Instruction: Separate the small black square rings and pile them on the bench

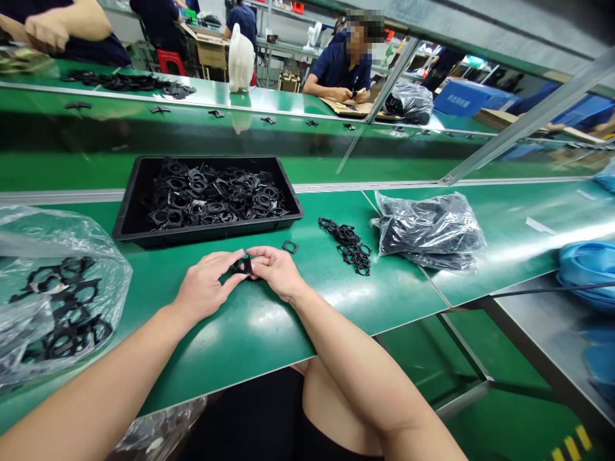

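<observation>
Between my two hands, just above the green table point(230, 339), is a small black plastic ring part point(244, 265). My left hand point(206, 285) pinches it between thumb and fingers from the left. From the right, the fingers of my right hand point(275, 269) close on the same part and hide some of it. A single flat black ring point(290, 246) lies beside my right hand. Beyond my hands stands a black tray point(211, 232) heaped with similar black parts. To the right, a loose pile of black rings point(348, 246) rests on the table.
An open clear bag point(115, 269) of black ring parts lies at the left. A sealed clear bag point(430, 227) of black parts sits at the right. Behind the tray runs a green conveyor point(327, 144) carrying small black parts, with co-workers point(343, 70) across it.
</observation>
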`<move>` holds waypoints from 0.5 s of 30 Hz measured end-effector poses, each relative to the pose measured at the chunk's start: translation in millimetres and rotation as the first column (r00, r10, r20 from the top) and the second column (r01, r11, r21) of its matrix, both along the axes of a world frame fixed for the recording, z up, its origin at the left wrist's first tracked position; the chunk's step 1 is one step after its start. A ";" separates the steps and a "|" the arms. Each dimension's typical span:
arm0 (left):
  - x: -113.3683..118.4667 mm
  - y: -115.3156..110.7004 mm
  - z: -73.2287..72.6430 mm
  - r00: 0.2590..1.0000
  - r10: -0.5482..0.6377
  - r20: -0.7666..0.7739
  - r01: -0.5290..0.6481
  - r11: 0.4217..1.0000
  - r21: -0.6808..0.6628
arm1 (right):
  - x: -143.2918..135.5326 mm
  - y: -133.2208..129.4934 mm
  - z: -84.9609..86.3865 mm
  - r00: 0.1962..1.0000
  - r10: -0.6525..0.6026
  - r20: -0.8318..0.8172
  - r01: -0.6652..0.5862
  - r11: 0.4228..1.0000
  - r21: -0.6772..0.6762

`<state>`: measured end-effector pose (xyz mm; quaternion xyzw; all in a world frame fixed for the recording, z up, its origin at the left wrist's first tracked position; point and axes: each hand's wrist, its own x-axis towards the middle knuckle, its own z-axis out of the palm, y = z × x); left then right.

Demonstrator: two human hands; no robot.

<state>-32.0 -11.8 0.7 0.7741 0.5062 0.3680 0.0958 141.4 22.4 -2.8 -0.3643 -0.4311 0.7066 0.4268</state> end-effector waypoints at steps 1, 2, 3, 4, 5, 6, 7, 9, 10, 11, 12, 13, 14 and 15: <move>-0.1 0.0 1.0 1.000 -0.005 -0.014 0.005 1.000 0.016 | 0.6 -0.1 0.6 1.000 0.002 -0.020 -0.002 1.000 -0.010; -0.2 0.0 2.1 1.000 -0.014 -0.026 0.015 0.999 0.029 | 1.5 -0.2 1.4 0.999 0.005 -0.042 -0.006 1.000 -0.021; -0.3 0.0 3.1 0.999 -0.029 -0.035 0.031 0.999 0.041 | 2.7 -0.3 2.3 0.998 0.008 -0.062 -0.010 0.999 -0.031; -0.5 0.1 3.9 0.998 -0.049 -0.042 0.051 0.997 0.054 | 4.1 -0.4 3.2 0.997 0.012 -0.075 -0.015 0.999 -0.040; -0.9 0.3 4.4 0.997 -0.069 -0.046 0.072 0.995 0.066 | 5.5 -0.5 4.1 0.996 0.016 -0.082 -0.020 0.999 -0.047; -1.4 0.4 4.4 0.995 -0.087 -0.049 0.090 0.993 0.078 | 6.8 -0.6 4.8 0.996 0.021 -0.084 -0.025 0.998 -0.051; -1.9 0.5 4.0 0.993 -0.101 -0.054 0.105 0.991 0.088 | 7.9 -0.9 5.4 0.996 0.025 -0.083 -0.030 0.998 -0.053; -3.0 0.6 2.4 0.992 -0.108 -0.057 0.114 0.988 0.104 | 9.0 -1.5 5.6 0.997 0.033 -0.070 -0.036 0.998 -0.042; -3.3 0.4 1.5 0.993 -0.105 -0.053 0.110 0.988 0.107 | 8.9 -1.9 5.3 0.997 0.040 -0.059 -0.042 0.999 -0.033; -3.4 0.0 0.7 0.994 -0.102 -0.041 0.106 0.989 0.103 | 8.6 -2.3 4.8 0.998 0.044 -0.047 -0.045 0.999 -0.022; -3.1 -0.4 0.2 0.995 -0.096 -0.019 0.097 0.991 0.092 | 8.0 -2.7 4.0 0.998 0.042 -0.037 -0.043 0.999 -0.012; -2.4 -1.0 -0.1 0.996 -0.085 0.018 0.083 0.994 0.069 | 7.2 -3.1 3.1 0.999 0.034 -0.029 -0.034 0.999 -0.005; -1.3 -1.4 -0.2 0.995 -0.066 0.075 0.064 0.998 0.026 | 6.4 -3.3 2.2 0.999 0.017 -0.026 -0.017 1.000 -0.002; 0.0 -1.7 -0.2 0.987 -0.033 0.158 0.040 0.998 -0.038 | 5.6 -3.4 1.2 1.000 -0.004 -0.029 0.004 1.000 -0.002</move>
